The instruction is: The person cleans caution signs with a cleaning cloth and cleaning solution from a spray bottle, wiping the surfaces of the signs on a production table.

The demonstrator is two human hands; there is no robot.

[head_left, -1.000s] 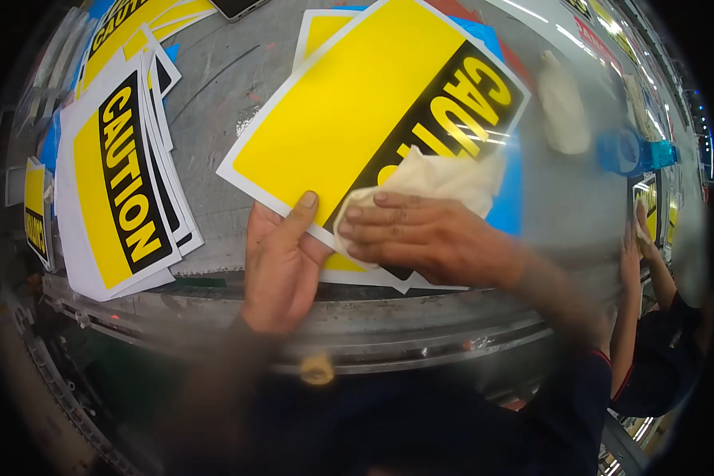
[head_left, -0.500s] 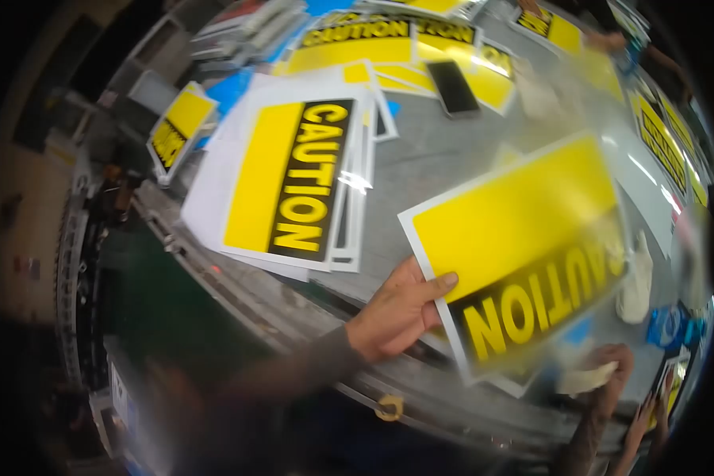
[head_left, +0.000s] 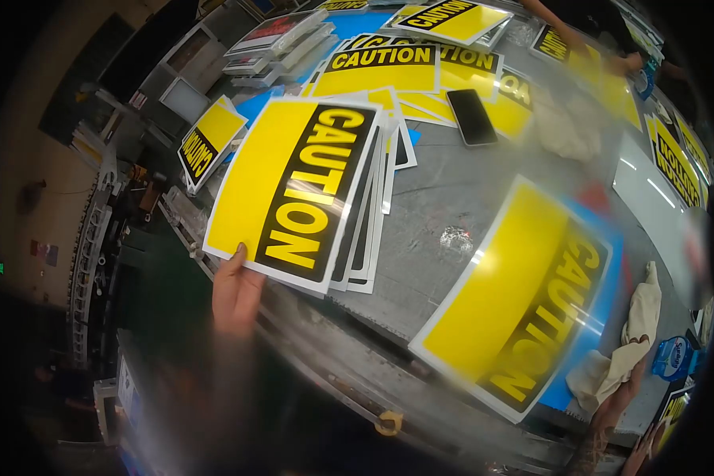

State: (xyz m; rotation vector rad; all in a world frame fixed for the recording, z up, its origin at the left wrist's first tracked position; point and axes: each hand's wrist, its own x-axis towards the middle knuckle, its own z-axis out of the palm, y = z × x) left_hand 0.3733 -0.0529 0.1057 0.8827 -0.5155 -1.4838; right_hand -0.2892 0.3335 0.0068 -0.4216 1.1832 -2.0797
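Note:
My left hand [head_left: 236,295] pinches the lower left corner of a yellow and black caution sign [head_left: 250,178], thumb on top. This sign covers a stack of similar signs, whose edges fan out to the right. At the lower right, my right hand [head_left: 625,397] is closed on a whitish cloth [head_left: 599,382], which partly hides the fingers. Beside that cloth, a second caution sign [head_left: 484,317] lies flat over a blue sheet [head_left: 562,394], its lower left corner near the table's front edge.
A phone [head_left: 471,117] lies beyond the stack, near more caution signs [head_left: 389,67]. Another cloth [head_left: 565,131] rests at the back right. A blue pack [head_left: 674,358] stands at right. Co-workers' hands [head_left: 631,63] show at the far right and lower right edge [head_left: 646,448].
My left hand has let go of the sign at right, which now lies on the blue sheet. It has moved left and taken hold of the stack's top sign. My right hand keeps the cloth.

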